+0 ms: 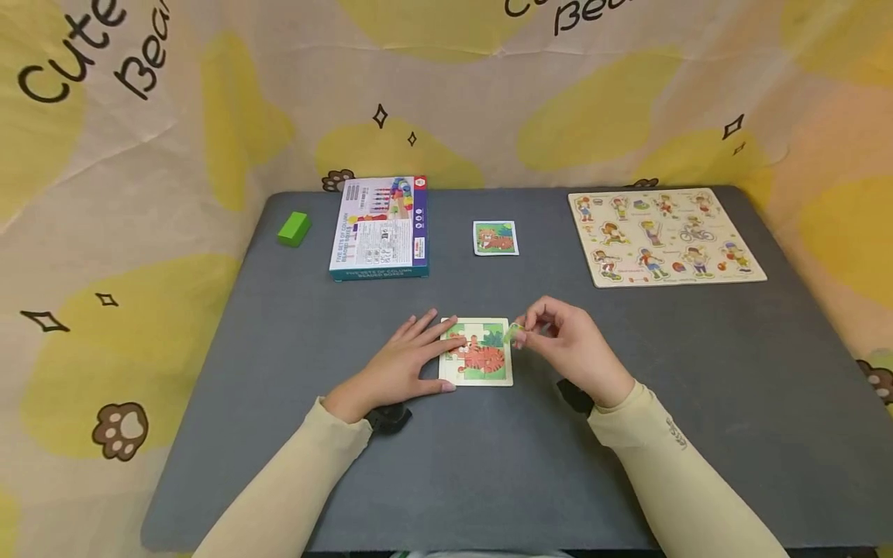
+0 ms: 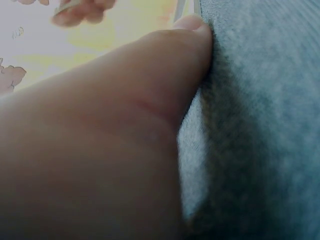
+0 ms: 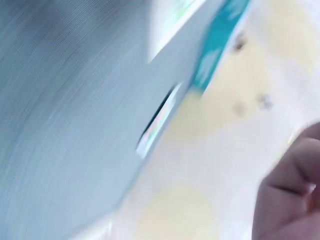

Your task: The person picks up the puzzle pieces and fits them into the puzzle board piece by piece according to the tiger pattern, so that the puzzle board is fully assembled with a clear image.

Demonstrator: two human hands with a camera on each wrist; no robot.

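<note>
A small square jigsaw puzzle [image 1: 484, 359] with an orange tiger picture and a pale frame lies on the table. My left hand [image 1: 405, 360] rests on its left side with fingers spread; in the left wrist view the thumb [image 2: 170, 55] reaches the pale edge. At the upper right corner of the puzzle, my right hand [image 1: 575, 345] pinches a small green puzzle piece [image 1: 515, 332] between thumb and fingers. That piece is tilted up off the board. Pale gaps show in the upper left and along the left of the picture. The right wrist view is blurred and shows only part of the right hand [image 3: 290, 195].
Behind the puzzle lies a small tiger picture card [image 1: 496, 238]. To its left are a boxed bead set [image 1: 380, 229] and a green block [image 1: 294, 229]. A wooden board with children's figures [image 1: 666, 236] lies at the back right of the grey table [image 1: 446, 465].
</note>
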